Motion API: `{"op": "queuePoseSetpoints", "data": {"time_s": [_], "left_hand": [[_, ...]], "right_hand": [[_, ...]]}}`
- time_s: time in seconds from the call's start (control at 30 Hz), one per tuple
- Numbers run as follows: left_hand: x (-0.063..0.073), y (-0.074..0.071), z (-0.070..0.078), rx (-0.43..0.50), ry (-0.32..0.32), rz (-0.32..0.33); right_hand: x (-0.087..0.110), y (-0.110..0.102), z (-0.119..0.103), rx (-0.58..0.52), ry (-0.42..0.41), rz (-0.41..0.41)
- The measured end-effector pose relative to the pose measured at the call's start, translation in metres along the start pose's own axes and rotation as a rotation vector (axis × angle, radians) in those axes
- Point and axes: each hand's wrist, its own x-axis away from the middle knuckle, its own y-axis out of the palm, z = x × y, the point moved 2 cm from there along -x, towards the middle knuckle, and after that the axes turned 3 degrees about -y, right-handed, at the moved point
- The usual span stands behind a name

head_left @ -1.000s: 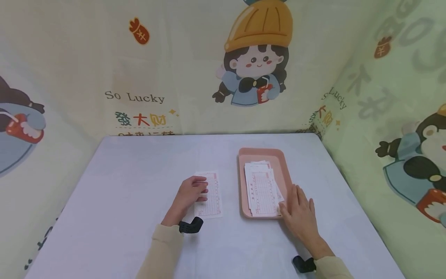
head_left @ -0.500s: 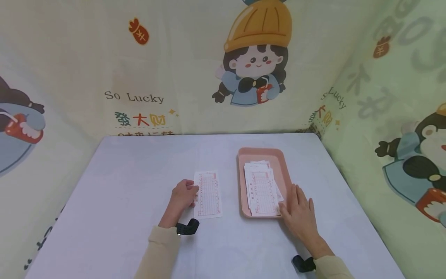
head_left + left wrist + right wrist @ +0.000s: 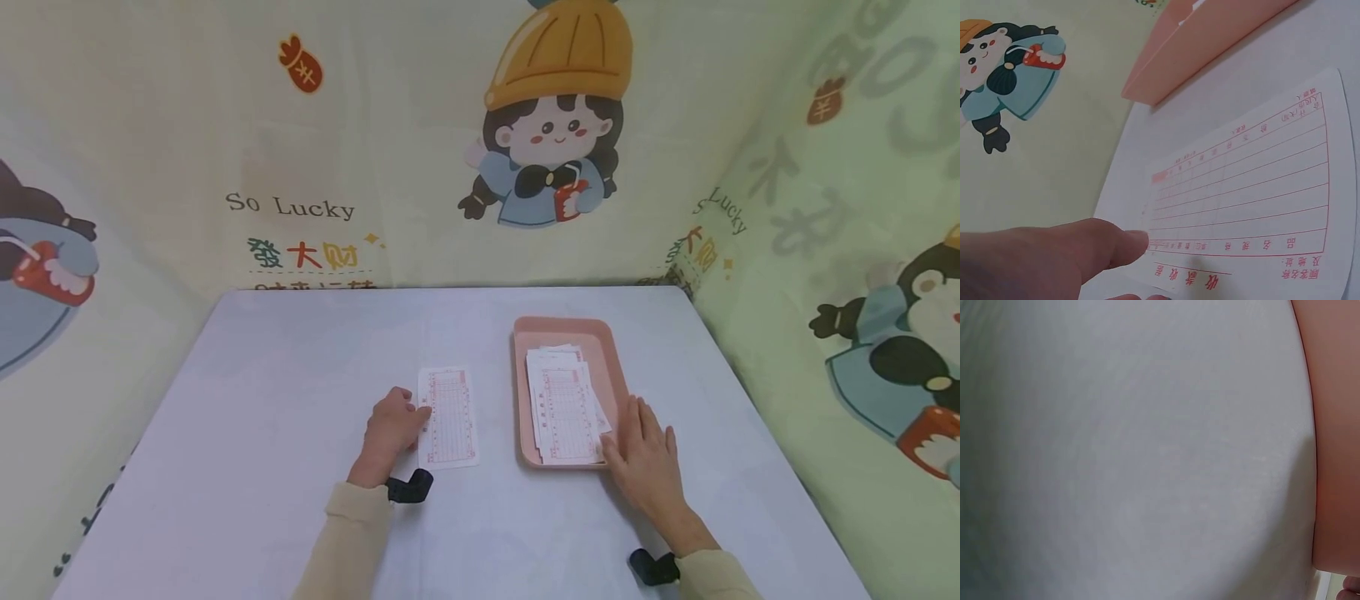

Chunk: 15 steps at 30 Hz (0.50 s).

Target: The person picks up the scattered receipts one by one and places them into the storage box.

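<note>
A white slip printed with a red grid, like a receipt form (image 3: 452, 425), lies flat near the table's middle; the left wrist view shows its ruled face (image 3: 1247, 181) upside down. My left hand (image 3: 390, 425) pinches its left edge, thumb over the print, other fingers curled at the side. To the right stands a pink tray (image 3: 603, 342) holding a stack of similar slips (image 3: 566, 417). My right hand (image 3: 645, 454) rests along the tray's near right corner with its fingers straight. In the right wrist view only the tray's wall (image 3: 1338, 437) and a bit of fingers (image 3: 1350, 590) show.
A white cloth covers the table (image 3: 300, 375). Printed cartoon curtains (image 3: 412, 125) hang behind it and along both sides. Each wrist wears a black camera band, the left one (image 3: 410, 486) close to the slip's lower end.
My left hand has drawn back leftward from over the slip to its left edge, then its thumb has come onto the print. The right hand, tray and slips have stayed put.
</note>
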Motion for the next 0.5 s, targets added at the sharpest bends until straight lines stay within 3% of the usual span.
{"op": "queuePoseSetpoints", "data": {"time_s": [0.17,0.5], "left_hand": [[-0.001,0.003,-0.003,-0.065,0.025,0.027],[0.0,0.013,-0.005,-0.084,0.097,0.122]], "right_hand": [[0.0,0.0,0.0,-0.001,0.006,-0.006],[0.0,-0.002,-0.001,-0.005,0.006,-0.005]]}}
